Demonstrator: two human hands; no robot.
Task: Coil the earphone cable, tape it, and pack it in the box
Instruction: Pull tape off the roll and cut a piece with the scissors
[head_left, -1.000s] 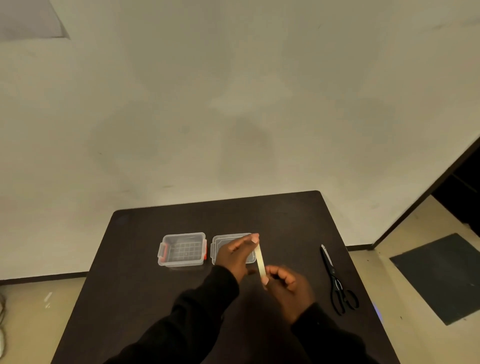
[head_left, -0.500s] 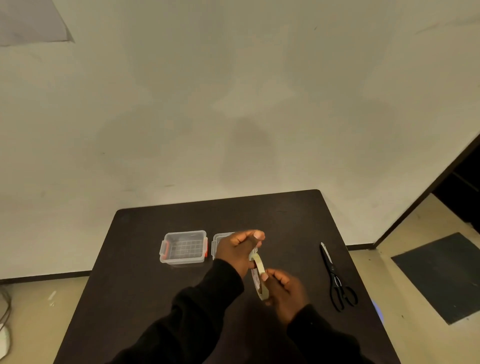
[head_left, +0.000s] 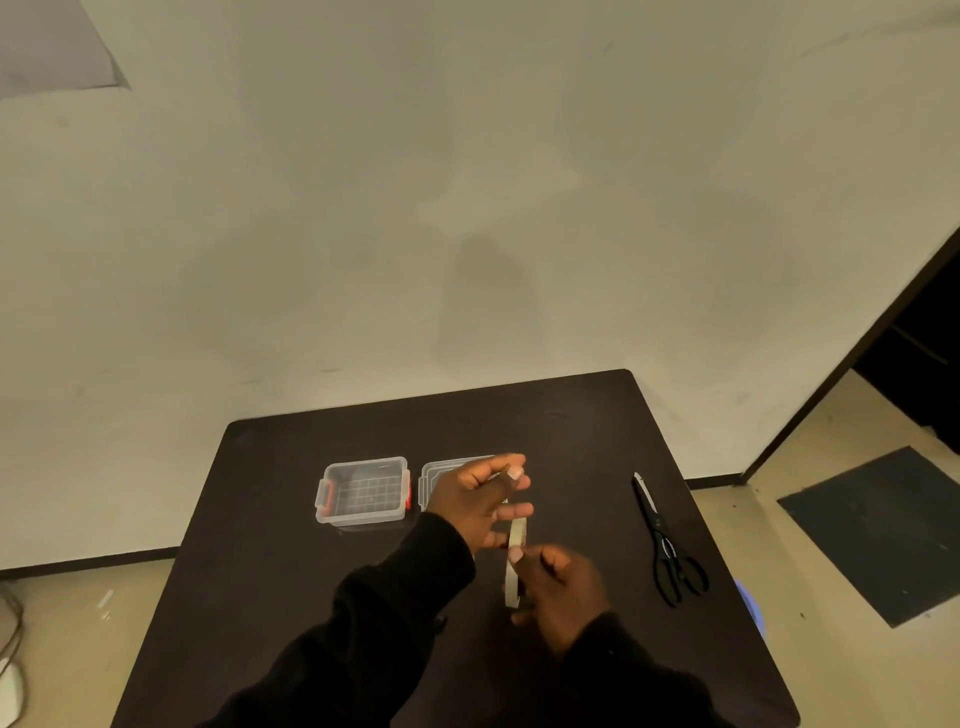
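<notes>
The right hand (head_left: 563, 584) grips a tape roll (head_left: 514, 566) above the tabletop (head_left: 291, 561), near its front edge. The left hand (head_left: 470, 501) has its fingers (head_left: 511, 512) loosely spread, pinching the tape's end. The open box (head_left: 362, 491) sits toward the back edge; no earphone cable can be made out.

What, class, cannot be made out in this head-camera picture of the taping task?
- Earphone cable: not visible anywhere on the table, perhaps hidden by the hands.
- Lid: its right part is covered by the left hand.
- Tape roll: seen edge-on, partly behind the right hand; its loose end is too small to trace.
- Box: contents too dim to tell.
- Forearms: cut off by the bottom edge.
</notes>
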